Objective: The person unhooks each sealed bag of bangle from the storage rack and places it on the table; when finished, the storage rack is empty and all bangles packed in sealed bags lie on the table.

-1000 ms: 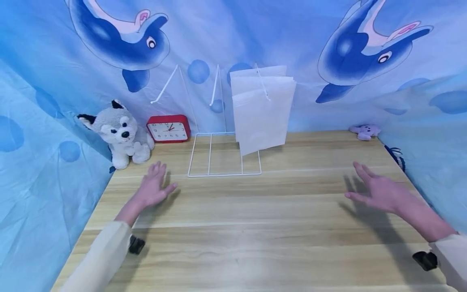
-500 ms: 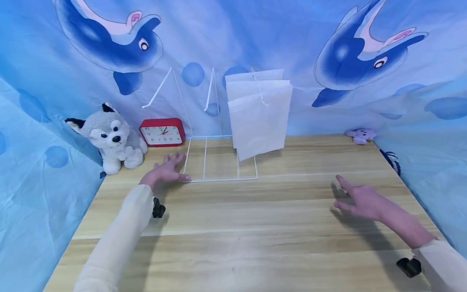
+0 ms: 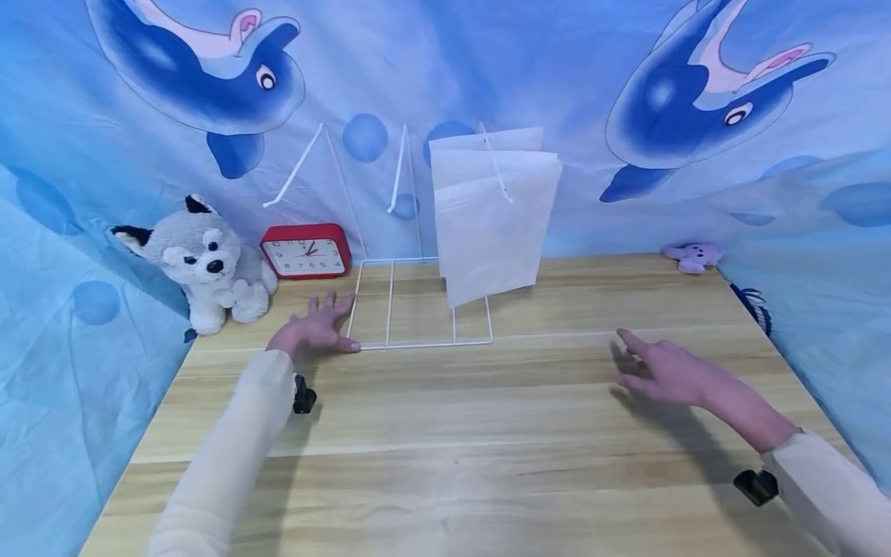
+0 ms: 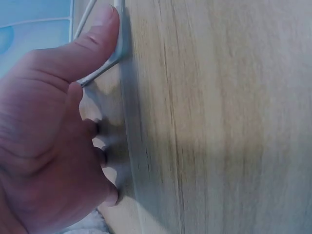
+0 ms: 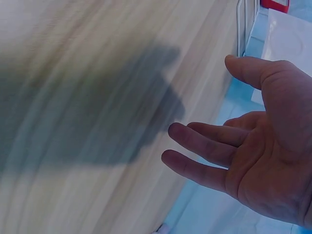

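A white wire rack point(image 3: 422, 346) stands at the back of the table, its arms slanting forward and down. From its right arm hang several white paper sheets or bags point(image 3: 490, 224); which of these they are I cannot tell. My left hand point(image 3: 316, 325) is at the rack's front left corner, fingers spread beside the left rail. In the left wrist view the thumb point(image 4: 92, 48) lies against the corner wire, while the other fingers reach down toward the wood. My right hand point(image 3: 671, 373) hovers over the right side of the table, holding nothing, its fingers loosely extended in the right wrist view.
Left of the rack are a red clock point(image 3: 306, 251) and a grey-and-white plush husky point(image 3: 202, 263). A small purple plush toy point(image 3: 694, 256) lies at the back right corner. Blue dolphin-print cloth point(image 3: 592, 77) hangs behind the wooden table point(image 3: 445, 449).
My left hand has moved right from the open table to the rack's front left corner. The right hand has drifted left above the table. The head view has shifted slightly.
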`<state>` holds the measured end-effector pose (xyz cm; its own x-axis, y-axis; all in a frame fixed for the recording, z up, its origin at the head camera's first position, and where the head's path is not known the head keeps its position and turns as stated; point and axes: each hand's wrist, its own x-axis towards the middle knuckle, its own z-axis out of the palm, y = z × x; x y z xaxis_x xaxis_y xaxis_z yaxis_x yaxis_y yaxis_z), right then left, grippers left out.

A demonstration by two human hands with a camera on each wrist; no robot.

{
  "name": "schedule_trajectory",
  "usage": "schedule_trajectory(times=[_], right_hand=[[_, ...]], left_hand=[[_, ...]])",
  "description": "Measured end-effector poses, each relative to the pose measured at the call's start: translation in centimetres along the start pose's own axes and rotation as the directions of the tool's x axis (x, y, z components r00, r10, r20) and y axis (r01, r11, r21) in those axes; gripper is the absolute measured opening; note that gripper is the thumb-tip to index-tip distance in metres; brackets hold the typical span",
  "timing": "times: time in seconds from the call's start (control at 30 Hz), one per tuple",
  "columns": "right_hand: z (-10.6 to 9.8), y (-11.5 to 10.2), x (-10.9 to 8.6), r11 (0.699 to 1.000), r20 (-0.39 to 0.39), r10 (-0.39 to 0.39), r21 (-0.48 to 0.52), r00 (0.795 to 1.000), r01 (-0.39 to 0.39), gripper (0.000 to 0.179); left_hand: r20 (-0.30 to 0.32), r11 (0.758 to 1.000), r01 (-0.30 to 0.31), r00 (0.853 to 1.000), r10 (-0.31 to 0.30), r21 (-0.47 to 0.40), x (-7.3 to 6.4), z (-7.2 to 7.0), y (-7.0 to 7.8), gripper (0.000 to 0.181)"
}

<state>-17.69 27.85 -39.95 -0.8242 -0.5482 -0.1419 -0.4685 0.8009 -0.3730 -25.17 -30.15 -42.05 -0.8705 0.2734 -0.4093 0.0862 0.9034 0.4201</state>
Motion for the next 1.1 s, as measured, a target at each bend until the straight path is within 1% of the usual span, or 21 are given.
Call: schedule_trajectory(times=[0.1,0.17,0.3,0.37,0.43,0.47,0.5,0.53,0.57,0.6,0.63,0.67,0.7,0.77,0.83,0.9,0.93,1.0,1.03,1.1], right_hand=[[-0.3,-0.4,0.8,1.0,0.0,-0.021,0.016,1.0,0.021,0.078],[-0.6,-0.8,1.2,0.999,0.004,-0.022,0.037,1.0,0.022,0.077],[-1.9,-1.6,2.2,0.997,-0.007,-0.044,0.066,0.999,0.044,0.069],[-3.0,-2.0,2.9,0.996,-0.039,-0.063,0.066,0.997,0.065,0.065],[-4.2,-2.4,3.8,0.991,-0.121,-0.107,0.062,0.987,0.115,0.059],[-4.7,-2.6,4.3,0.986,-0.183,-0.139,0.065,0.973,0.153,0.057],[-5.3,-2.8,4.8,0.979,-0.259,-0.173,0.065,0.95,0.196,0.054],[-5.9,-3.0,5.4,0.97,-0.336,-0.197,0.073,0.921,0.234,0.051],[-6.4,-3.3,5.9,0.96,-0.412,-0.21,0.086,0.887,0.267,0.049],[-7.0,-3.7,6.4,0.949,-0.482,-0.216,0.1,0.849,0.298,0.047],[-7.5,-4.2,6.9,0.938,-0.534,-0.203,0.136,0.821,0.32,0.046],[-8.1,-4.6,7.4,0.92,-0.576,-0.179,0.189,0.798,0.342,0.046],[-8.6,-5.2,7.9,0.903,-0.602,-0.144,0.245,0.786,0.353,0.044],[-9.5,-6.1,8.7,0.855,-0.628,-0.073,0.36,0.775,0.372,0.043],[-10.2,-6.7,9.6,0.793,-0.645,-0.03,0.449,0.763,0.411,0.041],[-10.6,-7.1,10.3,0.738,-0.669,-0.014,0.495,0.743,0.459,0.04],[-10.7,-7.2,10.6,0.704,-0.679,-0.004,0.519,0.734,0.484,0.04],[-10.9,-7.3,11.2,0.646,-0.696,0.005,0.55,0.718,0.528,0.04],[-11.0,-7.4,11.4,0.623,-0.7,0.01,0.563,0.714,0.543,0.04],[-11.1,-7.5,11.7,0.587,-0.705,0.018,0.581,0.709,0.563,0.04]], left_hand=[[0.003,0.999,0.03,1.0,-0.03,0.027,0.1,-0.1,0.2,0.111],[0.01,0.999,0.041,0.999,-0.041,0.035,0.4,0.0,0.4,0.111],[0.032,0.996,0.078,0.996,-0.079,0.051,0.9,0.0,0.4,0.114],[0.043,0.994,0.094,0.994,-0.096,0.06,1.2,0.0,0.2,0.116],[0.045,0.992,0.108,0.993,-0.111,0.064,1.5,0.0,0.0,0.117],[0.046,0.992,0.112,0.992,-0.115,0.063,1.5,-0.1,0.2,0.117],[0.048,0.991,0.116,0.992,-0.119,0.061,1.4,-0.1,0.3,0.116],[0.048,0.991,0.12,0.991,-0.123,0.063,1.4,-0.2,0.5,0.115],[0.049,0.99,0.122,0.991,-0.125,0.067,1.3,-0.2,0.7,0.113],[0.05,0.99,0.12,0.991,-0.124,0.069,1.2,-0.2,0.9,0.112],[0.055,0.99,0.122,0.99,-0.126,0.07,1.0,-0.3,1.2,0.11],[0.056,0.99,0.124,0.99,-0.128,0.074,0.9,-0.3,1.2,0.109],[0.057,0.989,0.123,0.99,-0.128,0.077,0.8,-0.3,1.2,0.108],[0.058,0.989,0.124,0.99,-0.128,0.077,0.8,-0.3,1.2,0.108],[0.061,0.988,0.132,0.989,-0.137,0.077,0.8,-0.3,1.3,0.108],[0.061,0.987,0.139,0.988,-0.144,0.077,0.7,-0.3,1.3,0.107],[0.062,0.987,0.141,0.987,-0.146,0.077,0.7,-0.3,1.4,0.107],[0.064,0.987,0.142,0.987,-0.147,0.077,0.7,-0.4,1.4,0.108],[0.064,0.987,0.141,0.987,-0.146,0.076,0.6,-0.4,1.4,0.108],[0.064,0.987,0.139,0.987,-0.144,0.075,0.5,-0.4,1.3,0.108]])
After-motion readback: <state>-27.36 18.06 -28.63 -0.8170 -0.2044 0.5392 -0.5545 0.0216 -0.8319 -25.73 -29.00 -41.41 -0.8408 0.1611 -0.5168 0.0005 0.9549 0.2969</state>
